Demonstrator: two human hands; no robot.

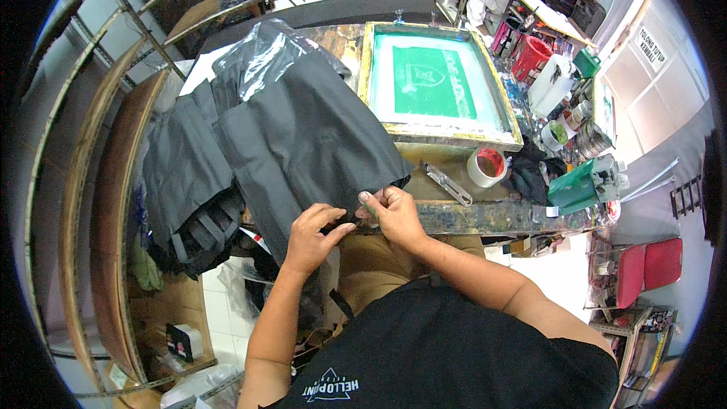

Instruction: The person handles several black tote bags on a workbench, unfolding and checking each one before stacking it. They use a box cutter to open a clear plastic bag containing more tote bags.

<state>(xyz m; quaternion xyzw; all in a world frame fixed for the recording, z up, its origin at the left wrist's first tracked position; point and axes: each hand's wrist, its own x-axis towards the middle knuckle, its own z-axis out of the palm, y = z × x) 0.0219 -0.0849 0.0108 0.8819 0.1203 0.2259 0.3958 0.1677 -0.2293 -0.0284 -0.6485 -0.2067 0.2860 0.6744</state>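
Note:
A large black fabric bag (303,136) lies across the left of the worktable, its near edge hanging toward me. Both my hands are at that near edge. My left hand (314,236) is closed in a pinch on the dark cloth, thumb toward the fingers. Close beside it, my right hand (395,220) pinches the same edge, thumb pointing up and left. The fingertips partly hide the bit of cloth between them. To the left sits a stack of similar black bags (185,182) with strap handles hanging over the table's side.
A screen-printing frame (435,136) with a green stencil lies at the back right. Nearer are a cutter knife (447,183) and a tape roll (487,167). Tins, a red bucket (532,59) and a green can (583,185) crowd the right. Clear plastic (265,57) lies behind the bag.

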